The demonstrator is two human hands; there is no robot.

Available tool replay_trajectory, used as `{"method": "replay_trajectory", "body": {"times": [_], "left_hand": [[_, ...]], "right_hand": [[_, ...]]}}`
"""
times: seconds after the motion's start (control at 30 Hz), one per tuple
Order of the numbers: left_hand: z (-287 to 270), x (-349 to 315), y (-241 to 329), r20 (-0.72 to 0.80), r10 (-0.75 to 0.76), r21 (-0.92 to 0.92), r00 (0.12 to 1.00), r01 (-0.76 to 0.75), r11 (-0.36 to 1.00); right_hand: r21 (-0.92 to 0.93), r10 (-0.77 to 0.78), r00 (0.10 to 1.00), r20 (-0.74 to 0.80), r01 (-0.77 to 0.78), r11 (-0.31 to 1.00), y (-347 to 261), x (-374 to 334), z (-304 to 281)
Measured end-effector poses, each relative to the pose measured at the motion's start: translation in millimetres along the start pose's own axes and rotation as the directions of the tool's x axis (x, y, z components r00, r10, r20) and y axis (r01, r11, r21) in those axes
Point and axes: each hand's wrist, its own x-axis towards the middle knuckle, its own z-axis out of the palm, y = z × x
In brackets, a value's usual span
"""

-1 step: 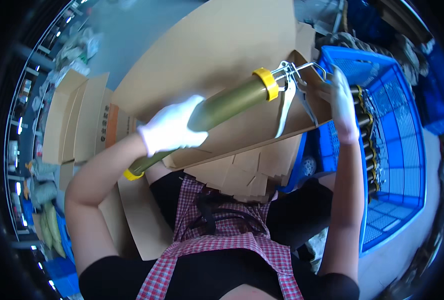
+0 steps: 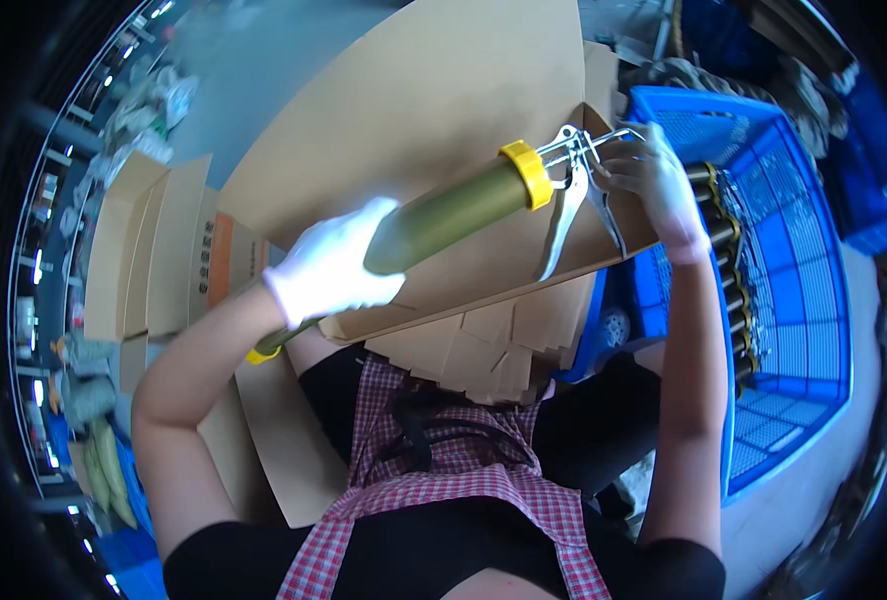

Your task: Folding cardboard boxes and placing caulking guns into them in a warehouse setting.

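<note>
I hold an olive-green grease gun (image 2: 454,215) slantwise over a stack of flat cardboard sheets (image 2: 414,90). It has a yellow cap (image 2: 526,173) and a metal lever handle (image 2: 569,200) at its upper right end. My left hand (image 2: 329,268), in a white glove, is wrapped around the lower part of the barrel. A yellow ring (image 2: 262,353) shows below that hand. My right hand (image 2: 654,185), also gloved, grips the wire handle at the head of the gun.
A blue plastic crate (image 2: 794,300) stands to my right, with a row of several dark tubes along its near wall (image 2: 734,280). Folded cardboard boxes (image 2: 154,250) lie to the left. More green tubes (image 2: 109,470) lie at the lower left.
</note>
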Motion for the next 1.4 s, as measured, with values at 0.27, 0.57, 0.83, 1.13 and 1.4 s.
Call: {"method": "replay_trajectory", "body": {"times": [0.27, 0.57, 0.83, 1.13, 1.4], "left_hand": [[21, -4, -15, -0.135, 0.195, 0.099, 0.972, -0.182, 0.978], [12, 2, -5, -0.066, 0.135, 0.014, 0.989, -0.135, 0.991], [10, 78, -10, 0.126, 0.218, 0.0, 0.968, -0.22, 0.975], [21, 121, -48, 0.37, 0.197, -0.093, 0.908, -0.174, 0.98], [35, 116, -51, 0.027, -0.033, 0.094, 0.999, 0.03, 0.995]], "right_hand": [[0.526, -0.115, 0.955, 0.274, -0.049, 0.849, 35, 31, -8], [0.478, -0.148, 0.93, 0.337, -0.034, 0.878, 25, 23, -8], [-0.779, -0.409, 0.912, 0.024, 0.273, 0.564, 33, 20, -57], [-0.893, 0.005, 1.0, -0.002, -0.004, 0.449, 43, -18, -57], [-0.883, 0.025, 0.997, 0.07, 0.05, 0.466, 35, -16, -52]]}}
